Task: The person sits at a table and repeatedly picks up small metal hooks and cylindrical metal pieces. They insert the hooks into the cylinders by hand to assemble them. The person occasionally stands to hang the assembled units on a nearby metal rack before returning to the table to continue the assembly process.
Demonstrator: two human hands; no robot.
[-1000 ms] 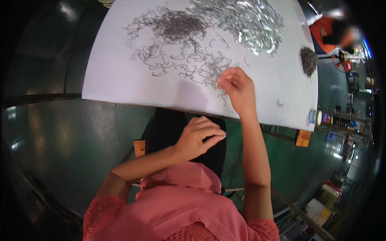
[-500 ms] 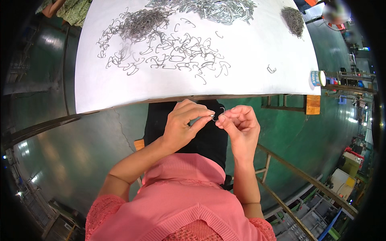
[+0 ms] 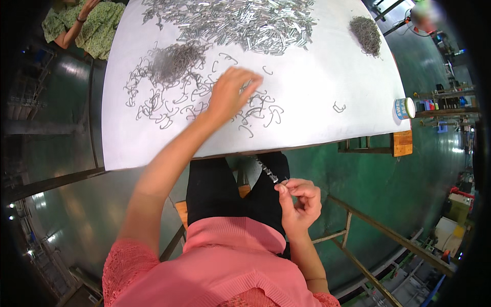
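My left hand (image 3: 230,97) reaches over the white tabletop, above the scattered bent wire hooks (image 3: 189,110). Motion blurs its fingers, but the thumb looks apart from them and nothing shows in the hand. In front of the table edge, my right hand (image 3: 302,204) is closed, thumb and fingers pinching the near end of a thin chain of shiny metal links (image 3: 267,170). A bit of wire sticks up by those fingertips. The chain slants up toward the table edge, where its far end is lost to view.
A heap of short silvery metal pieces (image 3: 250,25) covers the table's far part. Tangled wire hooks (image 3: 179,62) lie at left, another wire pile (image 3: 366,36) far right. Near the right edge stands a tin (image 3: 404,108). Another person's arm (image 3: 71,33) shows far left.
My left hand has left the right hand and moved up over the tabletop. My right hand is lower in the picture, still pinching, and a hanging chain now shows. The view has shifted.
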